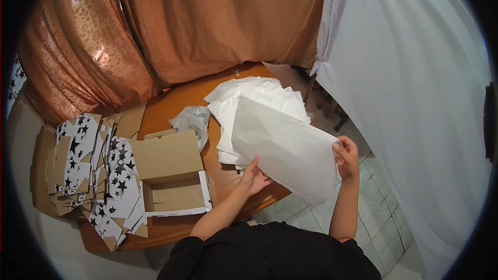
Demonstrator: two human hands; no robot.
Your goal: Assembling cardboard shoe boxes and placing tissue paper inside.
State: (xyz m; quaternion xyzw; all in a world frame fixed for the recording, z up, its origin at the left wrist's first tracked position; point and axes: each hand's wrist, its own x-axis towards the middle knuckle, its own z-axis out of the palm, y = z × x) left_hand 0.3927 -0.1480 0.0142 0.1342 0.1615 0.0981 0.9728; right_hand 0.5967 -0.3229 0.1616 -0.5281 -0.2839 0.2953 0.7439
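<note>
A large thin white sheet of paper [290, 150] hangs tilted over the table's near right edge. At its right corner, my right hand [346, 156] is closed, pinching the sheet between thumb and fingers. My left hand [254, 179] is at the sheet's near left edge, with its thumb raised and apart from the fingers; whether the fingertips touch the paper is hard to tell. Behind and partly under this sheet lies a loose pile of white paper sheets [259, 89]. An open cardboard box [166, 155], brown inside with white outer sides, stands left of my left hand, its lid folded back.
Several flattened star-patterned cardboard boxes [122, 168] are stacked on the left of the wooden table [165, 106]. A crumpled clear plastic bag [192, 121] lies behind the open box. Orange curtains [233, 15] hang at the back, a white cloth [399, 62] at the right, above tiled floor [378, 212].
</note>
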